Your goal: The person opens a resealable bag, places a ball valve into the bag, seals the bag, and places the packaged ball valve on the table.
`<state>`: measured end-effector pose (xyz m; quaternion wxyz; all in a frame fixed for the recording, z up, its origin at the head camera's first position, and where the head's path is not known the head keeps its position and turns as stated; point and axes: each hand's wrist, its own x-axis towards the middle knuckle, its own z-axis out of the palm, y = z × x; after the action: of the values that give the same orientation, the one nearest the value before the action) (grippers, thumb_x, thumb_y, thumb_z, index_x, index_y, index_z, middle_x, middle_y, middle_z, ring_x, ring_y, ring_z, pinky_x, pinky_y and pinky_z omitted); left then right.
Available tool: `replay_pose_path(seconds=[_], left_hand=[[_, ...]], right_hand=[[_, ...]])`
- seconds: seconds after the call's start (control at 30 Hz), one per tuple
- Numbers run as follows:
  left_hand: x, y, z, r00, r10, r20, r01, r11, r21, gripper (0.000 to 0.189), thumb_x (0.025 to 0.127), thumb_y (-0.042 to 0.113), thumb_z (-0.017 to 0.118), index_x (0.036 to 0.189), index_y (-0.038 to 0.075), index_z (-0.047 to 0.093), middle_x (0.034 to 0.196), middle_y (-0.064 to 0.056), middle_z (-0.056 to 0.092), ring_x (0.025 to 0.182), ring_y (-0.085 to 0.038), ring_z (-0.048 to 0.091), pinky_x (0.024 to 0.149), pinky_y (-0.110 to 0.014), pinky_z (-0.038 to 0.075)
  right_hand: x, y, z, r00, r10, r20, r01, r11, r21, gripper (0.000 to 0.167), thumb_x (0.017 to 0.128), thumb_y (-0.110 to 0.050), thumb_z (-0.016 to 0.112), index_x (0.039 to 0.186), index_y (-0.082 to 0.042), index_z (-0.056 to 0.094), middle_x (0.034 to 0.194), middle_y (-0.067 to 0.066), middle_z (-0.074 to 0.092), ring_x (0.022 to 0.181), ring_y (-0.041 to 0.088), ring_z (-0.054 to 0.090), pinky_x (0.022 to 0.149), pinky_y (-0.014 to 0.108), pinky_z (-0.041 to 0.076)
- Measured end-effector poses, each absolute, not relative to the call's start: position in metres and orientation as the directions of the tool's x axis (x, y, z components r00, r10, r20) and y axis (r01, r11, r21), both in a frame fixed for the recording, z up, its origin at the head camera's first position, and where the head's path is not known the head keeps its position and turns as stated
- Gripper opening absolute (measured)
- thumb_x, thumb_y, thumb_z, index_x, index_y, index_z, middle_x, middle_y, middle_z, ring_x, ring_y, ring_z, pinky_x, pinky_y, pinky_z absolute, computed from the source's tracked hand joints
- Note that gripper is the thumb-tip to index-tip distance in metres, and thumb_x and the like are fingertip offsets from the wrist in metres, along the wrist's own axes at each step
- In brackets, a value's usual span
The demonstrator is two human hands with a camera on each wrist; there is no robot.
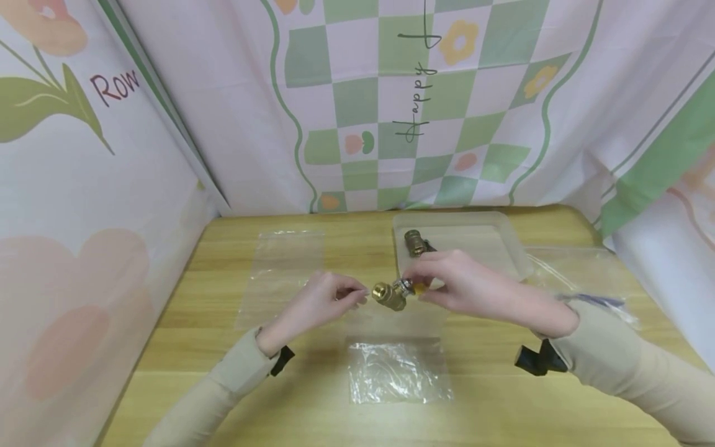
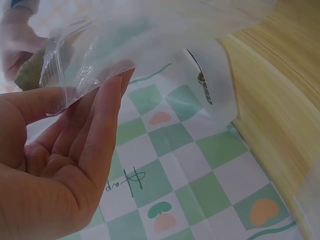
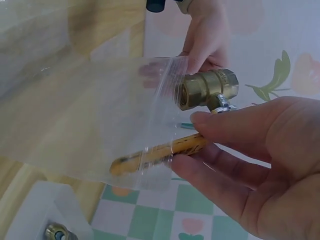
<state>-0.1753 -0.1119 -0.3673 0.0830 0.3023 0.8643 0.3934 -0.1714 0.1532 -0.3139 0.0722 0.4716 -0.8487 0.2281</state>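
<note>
Right hand [image 1: 460,284] pinches valve [image 1: 393,299]: bore leftward, long axis perhaps slanted.

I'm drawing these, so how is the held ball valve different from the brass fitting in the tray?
The right hand holds the ball valve; the brass fitting lies in the tray. In the head view, the ball valve looks bright gold, the brass fitting darker brown. Both look metal, with round openings.

In the head view, the right hand [image 1: 458,282] covers most of the yellow handle [image 1: 419,288] of this brass valve [image 1: 391,297]! Writing [image 1: 414,102] runs off the top. Over at the right wrist, the left hand's [image 3: 207,42] fingertips blur behind a clear bag [image 3: 75,115], and the bottom edge slices the tray [image 3: 37,205].
</note>
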Motion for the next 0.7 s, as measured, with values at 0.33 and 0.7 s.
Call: replay_pose_path(seconds=[0.33, 0.7], left_hand=[[-0.173, -0.111, -0.366, -0.797, 0.594, 0.108, 0.475, 0.505, 0.721, 0.018, 0.098, 0.014, 0.061, 0.104, 0.004, 0.076, 0.093, -0.01, 0.078, 0.075, -0.009, 0.072, 0.064, -0.013, 0.057], [-0.171, -0.11, -0.364, -0.791, 0.6, 0.116, 0.494, 0.516, 0.699, 0.02, 0.099, 0.018, 0.06, 0.102, 0.008, 0.077, 0.092, -0.005, 0.079, 0.074, -0.005, 0.071, 0.062, -0.013, 0.054]], right_hand=[[-0.166, 0.149, -0.315, -0.55, -0.767, 0.33, -0.834, 0.492, -0.249, 0.026, 0.074, 0.008, 0.077, 0.093, -0.009, 0.075, 0.092, 0.004, 0.075, 0.081, 0.016, 0.072, 0.07, 0.024, 0.062], [-0.158, 0.141, -0.318, -0.582, -0.778, 0.235, -0.813, 0.559, -0.162, 0.019, 0.077, 0.002, 0.077, 0.091, -0.01, 0.076, 0.086, 0.002, 0.075, 0.079, 0.015, 0.072, 0.07, 0.023, 0.062]])
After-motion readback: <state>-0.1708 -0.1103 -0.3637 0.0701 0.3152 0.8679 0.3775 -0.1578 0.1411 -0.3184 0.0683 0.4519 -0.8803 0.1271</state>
